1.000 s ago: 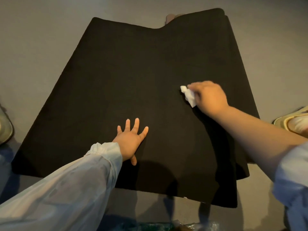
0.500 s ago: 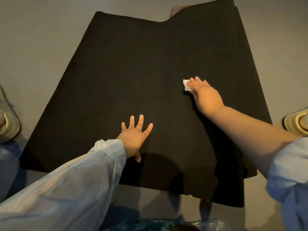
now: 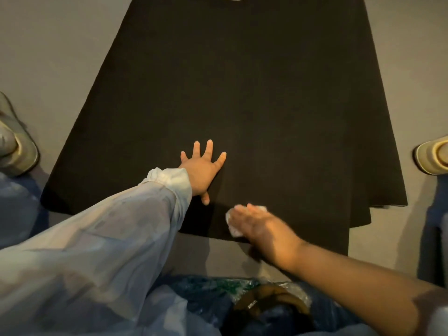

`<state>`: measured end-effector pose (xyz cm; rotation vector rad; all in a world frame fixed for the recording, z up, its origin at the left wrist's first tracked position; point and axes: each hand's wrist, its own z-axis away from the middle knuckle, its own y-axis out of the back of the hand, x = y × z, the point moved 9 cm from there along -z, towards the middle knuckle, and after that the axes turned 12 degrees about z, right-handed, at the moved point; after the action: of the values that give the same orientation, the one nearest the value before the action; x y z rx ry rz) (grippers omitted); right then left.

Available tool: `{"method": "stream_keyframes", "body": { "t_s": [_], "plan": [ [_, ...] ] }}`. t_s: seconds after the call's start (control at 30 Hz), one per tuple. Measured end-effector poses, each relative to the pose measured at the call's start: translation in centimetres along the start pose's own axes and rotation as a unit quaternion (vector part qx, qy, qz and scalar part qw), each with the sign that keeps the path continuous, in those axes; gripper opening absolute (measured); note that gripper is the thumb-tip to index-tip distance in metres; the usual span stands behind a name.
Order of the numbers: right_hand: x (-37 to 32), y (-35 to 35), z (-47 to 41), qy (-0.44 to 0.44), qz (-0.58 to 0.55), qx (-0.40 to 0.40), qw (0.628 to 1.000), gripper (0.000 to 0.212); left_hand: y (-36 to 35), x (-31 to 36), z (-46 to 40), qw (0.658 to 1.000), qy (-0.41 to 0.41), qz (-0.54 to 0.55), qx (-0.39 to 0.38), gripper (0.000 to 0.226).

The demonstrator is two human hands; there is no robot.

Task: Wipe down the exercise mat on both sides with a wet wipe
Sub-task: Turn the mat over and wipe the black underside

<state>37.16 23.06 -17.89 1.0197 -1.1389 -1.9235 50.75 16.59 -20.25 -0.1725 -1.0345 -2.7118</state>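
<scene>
The black mat (image 3: 242, 93) is lying flat on the grey floor (image 3: 48, 57), spreading from the top of the view down to its near edge, just ahead of the person's knees; at the near right corner a second dark layer is showing under the top one, its edge sitting a little lower. The left hand (image 3: 202, 169) is resting palm-down on the mat near that front edge, fingers straight and fanned wide, thumb pointing back toward the body, gripping nothing. A pale, translucent sleeve (image 3: 121, 226) is covering that arm to the wrist. The right hand (image 3: 259, 226) is lying over the white wipe (image 3: 231, 225) right at the mat's near edge, just to the right of the left thumb; the wipe is peeking out to the left of the fingers and beyond the fingertips (this hand is motion-blurred, so I cannot tell whether the fingers are curling round the wipe or just pressing it flat). The right forearm is bare. A shoe (image 3: 17, 146) is sitting beside the mat's left edge, and another (image 3: 434, 156) is sitting beside the right edge.
</scene>
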Motion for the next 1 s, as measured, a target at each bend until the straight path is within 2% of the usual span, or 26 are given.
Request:
{"method": "stream_keyframes", "body": {
  "t_s": [0.07,0.13,0.2,0.23,0.27,0.33,0.43,0.53,0.6,0.7,0.87,1.0],
  "plan": [
    [-1.7,-1.1,1.0,0.012,-0.022,-0.018,1.000,0.051,-0.1,0.0,0.0,1.000,0.002,0.000,-0.004,0.131],
    [-2.7,-2.0,1.3,0.050,-0.045,-0.069,0.995,0.052,0.0,-0.1,0.0,1.000,0.009,-0.006,0.001,0.130],
    [-3.3,-1.2,1.8,0.089,-0.090,-0.113,0.985,0.045,0.1,0.0,0.1,1.000,0.015,-0.019,0.002,0.128],
    [-3.3,0.3,1.9,0.093,-0.123,-0.107,0.982,0.041,0.0,0.2,0.1,0.999,0.019,-0.027,0.001,0.127],
    [-2.5,2.1,1.7,0.080,-0.152,-0.074,0.982,0.039,0.1,0.3,0.1,0.999,0.023,-0.033,0.001,0.127],
    [1.2,6.5,0.4,0.020,-0.143,0.046,0.988,0.036,0.3,0.6,-0.1,0.999,0.029,-0.043,0.000,0.126],
    [9.6,12.7,-3.1,-0.115,0.005,0.155,0.981,0.040,0.3,0.8,0.0,0.998,0.028,-0.047,-0.002,0.124],
    [18.3,16.7,-4.9,-0.261,0.081,0.181,0.945,0.042,0.2,0.5,-0.1,0.998,0.031,-0.061,0.004,0.126],
    [21.9,17.3,-5.2,-0.311,0.088,0.168,0.931,0.044,0.1,0.4,-0.3,0.997,0.036,-0.071,0.005,0.128],
    [23.1,14.5,-5.8,-0.326,0.076,0.098,0.937,0.053,-0.2,0.3,-0.7,0.996,0.044,-0.075,-0.005,0.130],
    [23.3,13.6,-4.6,-0.367,0.001,0.157,0.917,0.049,-0.3,0.0,-1.2,0.996,0.053,-0.063,-0.024,0.132],
    [21.1,12.7,-3.7,-0.335,0.017,0.148,0.930,0.046,-0.3,0.0,-0.9,0.996,0.051,-0.061,-0.027,0.131]
  ]
}}
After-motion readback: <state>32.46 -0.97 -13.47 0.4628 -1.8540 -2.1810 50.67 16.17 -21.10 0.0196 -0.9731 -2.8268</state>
